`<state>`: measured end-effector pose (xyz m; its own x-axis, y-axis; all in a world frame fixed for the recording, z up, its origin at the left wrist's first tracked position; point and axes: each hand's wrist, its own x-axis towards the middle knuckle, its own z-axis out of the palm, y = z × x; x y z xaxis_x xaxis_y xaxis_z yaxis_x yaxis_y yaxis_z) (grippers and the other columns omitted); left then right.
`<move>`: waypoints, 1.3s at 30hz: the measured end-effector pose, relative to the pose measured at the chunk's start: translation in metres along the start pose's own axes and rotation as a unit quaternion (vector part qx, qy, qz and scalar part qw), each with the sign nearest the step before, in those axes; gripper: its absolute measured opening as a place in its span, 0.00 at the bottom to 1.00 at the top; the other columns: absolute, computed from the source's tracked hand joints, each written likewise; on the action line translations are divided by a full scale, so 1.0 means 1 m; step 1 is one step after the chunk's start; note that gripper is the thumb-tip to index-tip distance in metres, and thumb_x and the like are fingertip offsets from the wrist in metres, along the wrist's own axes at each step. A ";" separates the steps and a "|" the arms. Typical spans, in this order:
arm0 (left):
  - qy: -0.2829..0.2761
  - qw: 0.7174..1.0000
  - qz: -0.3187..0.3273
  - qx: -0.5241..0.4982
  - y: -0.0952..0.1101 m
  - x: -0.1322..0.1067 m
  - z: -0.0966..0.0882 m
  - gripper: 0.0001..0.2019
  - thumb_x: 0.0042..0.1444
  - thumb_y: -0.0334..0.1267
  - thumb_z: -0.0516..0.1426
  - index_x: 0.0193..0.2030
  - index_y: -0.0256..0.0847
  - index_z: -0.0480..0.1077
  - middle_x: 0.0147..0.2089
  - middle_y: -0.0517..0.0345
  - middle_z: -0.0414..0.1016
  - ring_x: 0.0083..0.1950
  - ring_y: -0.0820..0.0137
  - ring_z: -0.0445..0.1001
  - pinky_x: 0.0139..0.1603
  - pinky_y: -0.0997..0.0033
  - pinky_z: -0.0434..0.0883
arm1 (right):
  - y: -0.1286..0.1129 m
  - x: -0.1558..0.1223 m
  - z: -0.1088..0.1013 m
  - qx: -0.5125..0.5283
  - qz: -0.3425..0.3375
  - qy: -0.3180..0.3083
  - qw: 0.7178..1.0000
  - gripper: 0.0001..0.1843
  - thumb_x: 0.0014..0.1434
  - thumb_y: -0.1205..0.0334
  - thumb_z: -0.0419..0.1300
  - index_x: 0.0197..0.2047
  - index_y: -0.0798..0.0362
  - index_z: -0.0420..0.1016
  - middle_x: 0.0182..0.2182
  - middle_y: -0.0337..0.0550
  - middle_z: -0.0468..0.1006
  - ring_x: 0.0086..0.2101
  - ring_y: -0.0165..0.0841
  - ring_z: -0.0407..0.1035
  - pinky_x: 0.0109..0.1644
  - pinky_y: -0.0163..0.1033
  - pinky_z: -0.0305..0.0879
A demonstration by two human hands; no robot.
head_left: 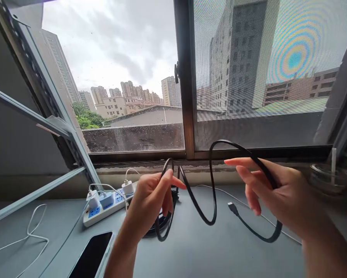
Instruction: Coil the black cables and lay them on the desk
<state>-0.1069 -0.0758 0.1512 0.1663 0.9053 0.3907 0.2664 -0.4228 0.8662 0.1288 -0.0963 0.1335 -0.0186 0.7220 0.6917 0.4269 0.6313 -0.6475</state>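
Observation:
A black cable [212, 185] loops in the air between my two hands above a grey table [208, 251]. My left hand [151, 199] is closed around a bundle of coiled loops of that cable. My right hand [273, 193] has its fingers stretched out to the left, with the cable running across its palm and hanging down behind it. The cable's free plug end [233, 208] dangles just left of my right hand.
A white and blue power strip [105, 206] with white chargers plugged in lies at the left. A black phone [92, 256] rests near the table's front. Thin white cables [31, 231] trail over the table. A window [187, 77] stands behind, metal shelf struts [57, 127] at the left, a glass [325, 177] at the right.

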 end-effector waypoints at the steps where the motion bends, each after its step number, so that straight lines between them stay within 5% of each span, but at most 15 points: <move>1: -0.029 0.999 -0.015 -0.003 0.001 -0.002 0.003 0.23 0.59 0.53 0.51 0.29 0.36 0.74 0.11 0.59 0.62 0.12 0.75 0.59 0.16 0.77 0.58 | -0.002 0.001 0.003 -0.018 0.008 0.020 1.000 0.16 0.63 0.49 0.53 0.47 0.48 0.75 0.10 0.30 0.63 0.11 0.24 0.59 0.15 0.27 0.58; 7: -0.117 0.991 -0.056 0.037 0.006 -0.004 0.018 0.24 0.60 0.56 0.49 0.36 0.34 0.70 0.18 0.56 0.70 0.21 0.73 0.66 0.23 0.77 0.61 | -0.011 0.004 0.019 -0.151 -0.012 0.120 0.981 0.18 0.62 0.49 0.55 0.31 0.52 0.78 0.12 0.32 0.65 0.13 0.21 0.56 0.19 0.29 0.54; 11: -0.150 0.988 -0.032 -0.034 0.005 -0.002 0.027 0.26 0.61 0.55 0.49 0.54 0.35 0.65 0.16 0.60 0.69 0.19 0.75 0.64 0.21 0.78 0.60 | -0.013 0.004 0.027 -0.125 -0.060 0.022 0.990 0.16 0.56 0.47 0.61 0.42 0.48 0.77 0.20 0.31 0.72 0.17 0.21 0.61 0.22 0.27 0.57; 14: -0.130 0.989 -0.017 -0.075 0.004 0.000 0.030 0.30 0.59 0.57 0.50 0.59 0.35 0.62 0.16 0.62 0.68 0.18 0.75 0.64 0.19 0.79 0.59 | -0.012 0.003 0.031 -0.122 -0.092 -0.047 0.987 0.27 0.52 0.52 0.66 0.55 0.45 0.69 0.27 0.30 0.75 0.20 0.22 0.63 0.24 0.27 0.60; 18: -0.099 0.990 -0.004 -0.104 0.001 0.002 0.028 0.33 0.58 0.59 0.51 0.61 0.34 0.59 0.16 0.63 0.67 0.16 0.75 0.64 0.16 0.80 0.58 | -0.006 0.003 0.034 -0.107 -0.066 -0.081 0.989 0.28 0.61 0.59 0.58 0.63 0.39 0.59 0.35 0.31 0.78 0.30 0.24 0.71 0.34 0.28 0.67; 22: -0.081 0.989 0.023 -0.118 0.000 0.003 0.020 0.30 0.58 0.58 0.52 0.58 0.37 0.61 0.16 0.65 0.65 0.16 0.76 0.65 0.16 0.82 0.58 | 0.001 0.007 0.034 -0.058 -0.028 0.003 0.998 0.25 0.64 0.58 0.55 0.63 0.37 0.60 0.36 0.32 0.79 0.29 0.25 0.73 0.35 0.30 0.70; 27: -0.038 0.982 0.052 -0.180 0.001 0.004 0.020 0.22 0.57 0.58 0.52 0.44 0.39 0.64 0.13 0.70 0.58 0.14 0.77 0.64 0.16 0.83 0.59 | -0.005 0.008 0.030 0.078 0.036 0.089 0.992 0.15 0.62 0.55 0.57 0.52 0.43 0.72 0.38 0.38 0.79 0.17 0.20 0.65 0.16 0.27 0.59; 30: -0.018 0.975 0.046 -0.217 0.001 0.003 0.027 0.19 0.56 0.57 0.54 0.37 0.40 0.62 0.11 0.73 0.54 0.12 0.78 0.61 0.13 0.84 0.55 | -0.014 0.003 0.031 0.114 0.047 0.057 0.991 0.14 0.59 0.51 0.59 0.47 0.45 0.75 0.37 0.39 0.79 0.14 0.18 0.60 0.14 0.26 0.55; 34: 0.009 0.976 0.022 -0.217 0.000 0.003 0.037 0.18 0.55 0.54 0.57 0.35 0.40 0.64 0.10 0.72 0.54 0.12 0.79 0.60 0.13 0.85 0.52 | -0.019 -0.002 0.035 0.028 -0.028 -0.039 0.998 0.29 0.48 0.50 0.68 0.54 0.44 0.72 0.40 0.39 0.78 0.16 0.19 0.59 0.16 0.26 0.58; 39: 0.006 0.985 -0.022 -0.170 -0.002 0.007 0.032 0.22 0.56 0.54 0.56 0.23 0.36 0.64 0.10 0.67 0.54 0.11 0.79 0.60 0.15 0.81 0.56 | -0.007 0.003 0.037 -0.086 -0.071 0.011 0.994 0.18 0.56 0.60 0.62 0.51 0.46 0.75 0.36 0.36 0.80 0.22 0.22 0.67 0.20 0.26 0.61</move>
<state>-0.0759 -0.0697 0.1425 0.1509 0.9234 0.3529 -0.0612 -0.3476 0.9357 0.0921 -0.0882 0.1284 -0.0711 0.6214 0.7802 0.5699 0.6673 -0.4795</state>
